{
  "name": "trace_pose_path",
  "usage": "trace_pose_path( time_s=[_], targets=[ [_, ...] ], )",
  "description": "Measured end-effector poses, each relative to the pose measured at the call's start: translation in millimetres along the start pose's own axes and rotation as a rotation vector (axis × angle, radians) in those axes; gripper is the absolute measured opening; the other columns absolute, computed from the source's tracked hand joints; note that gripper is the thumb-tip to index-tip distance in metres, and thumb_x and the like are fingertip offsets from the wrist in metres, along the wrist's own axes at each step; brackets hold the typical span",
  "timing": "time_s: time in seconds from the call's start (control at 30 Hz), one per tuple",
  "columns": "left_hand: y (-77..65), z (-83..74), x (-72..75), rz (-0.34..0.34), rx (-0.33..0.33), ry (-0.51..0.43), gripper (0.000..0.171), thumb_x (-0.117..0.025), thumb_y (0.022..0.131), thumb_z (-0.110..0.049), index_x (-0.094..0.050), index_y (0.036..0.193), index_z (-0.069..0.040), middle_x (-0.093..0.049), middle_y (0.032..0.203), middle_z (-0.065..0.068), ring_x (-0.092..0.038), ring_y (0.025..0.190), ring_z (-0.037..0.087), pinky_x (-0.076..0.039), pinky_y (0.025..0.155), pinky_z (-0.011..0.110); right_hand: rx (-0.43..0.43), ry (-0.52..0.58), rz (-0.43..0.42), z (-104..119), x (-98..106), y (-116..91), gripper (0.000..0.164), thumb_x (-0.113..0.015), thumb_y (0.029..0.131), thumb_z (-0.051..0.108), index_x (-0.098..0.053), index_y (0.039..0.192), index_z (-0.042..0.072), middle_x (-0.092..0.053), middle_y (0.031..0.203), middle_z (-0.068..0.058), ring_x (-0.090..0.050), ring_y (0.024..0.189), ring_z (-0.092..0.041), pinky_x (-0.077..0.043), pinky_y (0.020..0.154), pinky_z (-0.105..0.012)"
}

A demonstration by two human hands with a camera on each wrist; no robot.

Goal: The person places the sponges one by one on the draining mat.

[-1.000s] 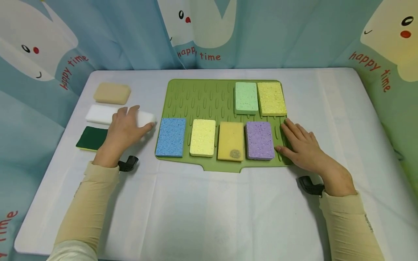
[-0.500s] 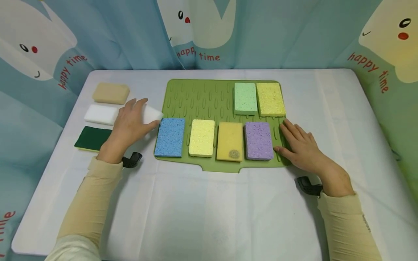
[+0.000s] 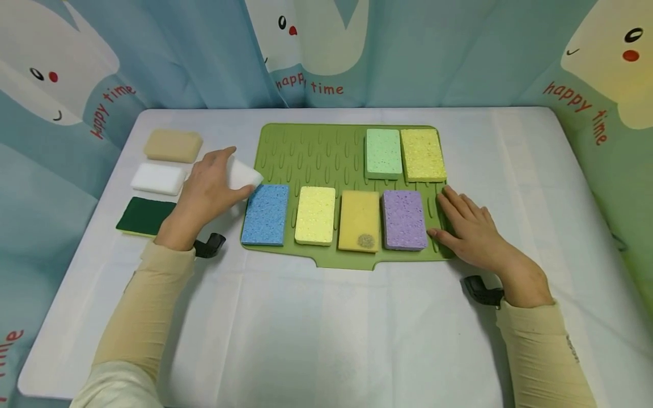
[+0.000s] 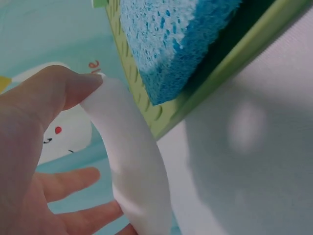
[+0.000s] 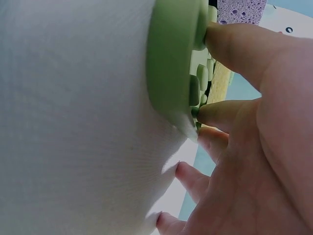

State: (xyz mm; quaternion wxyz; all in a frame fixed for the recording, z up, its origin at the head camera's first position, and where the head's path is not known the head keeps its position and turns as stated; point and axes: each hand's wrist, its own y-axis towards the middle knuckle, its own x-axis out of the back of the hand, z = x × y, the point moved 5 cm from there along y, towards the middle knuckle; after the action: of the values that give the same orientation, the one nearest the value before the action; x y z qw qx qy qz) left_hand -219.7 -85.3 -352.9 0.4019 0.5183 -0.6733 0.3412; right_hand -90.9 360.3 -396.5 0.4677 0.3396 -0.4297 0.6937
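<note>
A white sponge (image 3: pixel 241 173) is pinched between the thumb and fingers of my left hand (image 3: pixel 201 190), beside the left edge of the green mat (image 3: pixel 311 148). In the left wrist view the white sponge (image 4: pixel 134 156) looks curved, its upper end near the blue sponge (image 4: pixel 171 46). My right hand (image 3: pixel 474 235) rests on the mat's right edge with fingers extended, some tips on the tablecloth. A purple sponge (image 3: pixel 404 220) lies just left of its thumb. Along the mat's front row are also a blue, a pale yellow (image 3: pixel 316 215) and a tan-yellow sponge (image 3: pixel 359 218).
On the mat's back right lie a mint sponge (image 3: pixel 383 152) and a speckled yellow sponge (image 3: pixel 423 154). Left of the mat, a beige sponge (image 3: pixel 173 145), another white sponge (image 3: pixel 158 178) and a dark green scouring sponge (image 3: pixel 145 215) lie on the white table (image 3: pixel 306 334).
My left hand has moved right and slightly away from me, carrying the white sponge to the mat's left edge and uncovering the other white one. My right hand stays in place.
</note>
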Motion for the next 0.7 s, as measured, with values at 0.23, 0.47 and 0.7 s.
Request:
trace_pose_path(
  time_s=[0.23,0.47,0.7],
  targets=[
    [5.1,-8.3,0.4,0.016,-0.002,0.006,0.084,-0.07,0.087,-0.039,-0.031,0.155,-0.009,-0.037,0.154,0.024,-0.042,0.13,0.048,-0.043,0.096,0.064,0.002,0.005,-0.008,0,0,-1,0.081,-0.049,0.103,0.042,-0.006,0.159,0.002,0.004,0.167,-0.019,-0.001,0.149,-0.052,-0.001,0.11,-0.077],
    [12.8,-21.7,0.6,0.04,-0.031,0.01,0.086,-0.069,0.087,-0.042,-0.028,0.156,-0.01,-0.035,0.156,0.021,-0.04,0.133,0.049,-0.043,0.095,0.066,0.011,0.009,-0.014,1,1,-2,0.08,-0.049,0.103,0.041,-0.007,0.159,0.001,0.004,0.167,-0.018,-0.001,0.149,-0.052,-0.001,0.11,-0.077],
    [22.3,-36.4,-1.5,0.056,-0.076,0.021,0.087,-0.069,0.087,-0.042,-0.028,0.156,-0.009,-0.037,0.155,0.021,-0.042,0.129,0.048,-0.044,0.092,0.063,0.011,0.008,-0.008,1,0,-1,0.08,-0.048,0.103,0.042,-0.007,0.159,0.001,0.004,0.167,-0.018,-0.001,0.149,-0.052,-0.001,0.111,-0.077]
  ],
)
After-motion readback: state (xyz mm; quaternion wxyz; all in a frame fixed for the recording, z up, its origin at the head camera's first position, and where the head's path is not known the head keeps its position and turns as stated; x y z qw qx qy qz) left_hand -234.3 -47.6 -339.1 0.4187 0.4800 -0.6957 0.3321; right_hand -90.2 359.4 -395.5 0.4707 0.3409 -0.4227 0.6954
